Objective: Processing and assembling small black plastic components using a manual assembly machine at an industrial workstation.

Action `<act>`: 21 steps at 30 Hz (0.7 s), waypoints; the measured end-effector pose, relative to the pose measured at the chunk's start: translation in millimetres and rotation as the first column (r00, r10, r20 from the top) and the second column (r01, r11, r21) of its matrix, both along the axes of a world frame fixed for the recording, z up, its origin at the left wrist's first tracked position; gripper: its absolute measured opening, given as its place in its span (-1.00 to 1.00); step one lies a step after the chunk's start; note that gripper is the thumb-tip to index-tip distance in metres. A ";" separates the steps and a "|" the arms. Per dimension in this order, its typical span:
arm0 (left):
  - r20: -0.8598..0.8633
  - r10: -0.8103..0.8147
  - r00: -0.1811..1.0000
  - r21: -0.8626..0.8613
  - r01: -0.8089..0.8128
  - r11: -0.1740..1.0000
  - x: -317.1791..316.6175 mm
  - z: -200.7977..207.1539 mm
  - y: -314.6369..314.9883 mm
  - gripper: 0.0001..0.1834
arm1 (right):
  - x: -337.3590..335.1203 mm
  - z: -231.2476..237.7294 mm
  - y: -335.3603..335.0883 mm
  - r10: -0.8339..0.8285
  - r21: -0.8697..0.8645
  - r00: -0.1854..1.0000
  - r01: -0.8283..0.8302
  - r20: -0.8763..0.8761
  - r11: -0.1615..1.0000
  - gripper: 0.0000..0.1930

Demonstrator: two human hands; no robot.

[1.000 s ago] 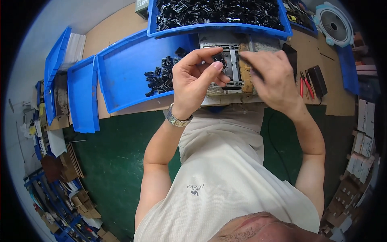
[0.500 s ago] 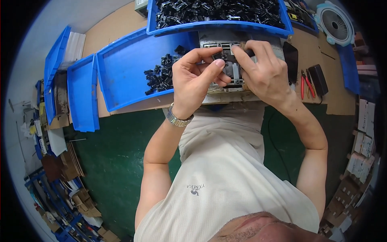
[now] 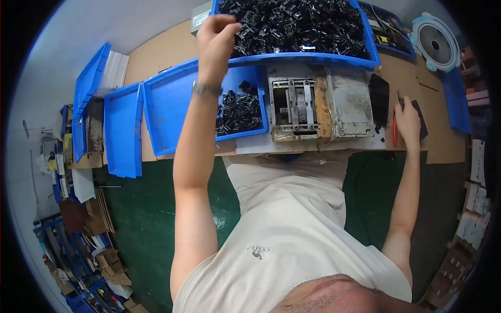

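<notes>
My left hand is raised over the left edge of the large blue bin, which is heaped with small black plastic parts. Its fingers are curled with thumb and forefinger close together; whatever they may hold is too small to make out. On the right of the bench, my right hand is closed over red-handled pliers, whose tip shows past the fingers. Between the hands sits a worn metal fixture with two upright bars and rails. Nothing lies across its bars.
A second blue tray at left holds a smaller pile of black parts. Further left are more blue trays. Beside the pliers lies a black box-like object. A round fan stands at the far right.
Both hands have left the fixture. My left hand has moved up and left to the large bin, my right hand rightward onto the pliers. The black part at the fixture is gone from there.
</notes>
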State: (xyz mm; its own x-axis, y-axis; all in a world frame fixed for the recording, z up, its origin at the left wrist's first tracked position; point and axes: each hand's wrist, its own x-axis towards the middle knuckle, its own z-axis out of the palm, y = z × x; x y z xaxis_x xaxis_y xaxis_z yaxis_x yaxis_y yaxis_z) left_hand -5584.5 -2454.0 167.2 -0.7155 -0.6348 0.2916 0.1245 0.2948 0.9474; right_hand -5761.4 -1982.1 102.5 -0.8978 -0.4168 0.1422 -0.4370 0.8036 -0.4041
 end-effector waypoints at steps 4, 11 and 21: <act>0.090 0.225 0.970 -0.748 -0.084 0.659 -44.9 -17.8 -43.6 -0.60 | -10.6 -43.4 0.3 -0.123 0.409 0.979 0.181 -0.165 0.894 -0.59; 0.174 0.254 0.951 -0.888 0.040 0.458 -39.2 -12.0 -35.5 -0.67 | -17.2 -25.4 -5.9 -0.063 0.439 0.966 0.172 -0.251 0.882 -0.59; 0.248 0.172 0.953 -0.803 0.103 0.587 -44.5 -8.0 -52.3 -0.71 | -23.4 80.8 -229.4 0.332 -0.177 0.807 -0.464 -0.488 0.868 -0.62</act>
State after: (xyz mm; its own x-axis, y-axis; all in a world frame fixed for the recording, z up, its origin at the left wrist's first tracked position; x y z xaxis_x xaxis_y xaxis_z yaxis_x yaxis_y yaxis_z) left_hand -5629.0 -2506.3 159.2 -0.8304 -0.2649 0.4902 -0.1195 0.9440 0.3076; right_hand -5784.8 -2211.6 183.3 -0.4794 -0.6073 0.6336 -0.8731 0.4034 -0.2740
